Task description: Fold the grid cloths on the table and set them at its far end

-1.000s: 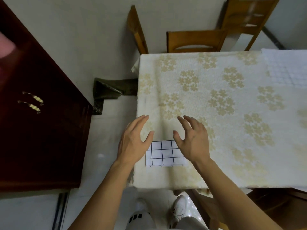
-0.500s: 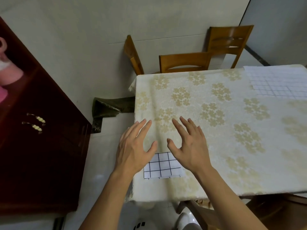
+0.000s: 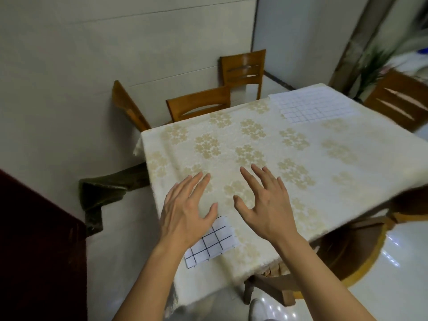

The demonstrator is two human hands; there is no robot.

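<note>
I am hovering both hands, left hand (image 3: 185, 214) and right hand (image 3: 264, 205), spread wide and empty, past the folded grid cloth (image 3: 212, 243) at six o'clock on the tabletop (image 3: 324, 163); I'd reach for the unfolded grid cloth (image 3: 315, 104) at one o'clock, squaring its corners.

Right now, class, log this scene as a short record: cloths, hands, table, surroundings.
folded cloth: small grid cloth at the table's near edge
spread cloth: larger grid cloth lying flat at the far corner
left hand: open, fingers spread, partly over the small grid cloth
right hand: open, holding nothing
table: floral covering
surroundings: wooden chairs
</note>
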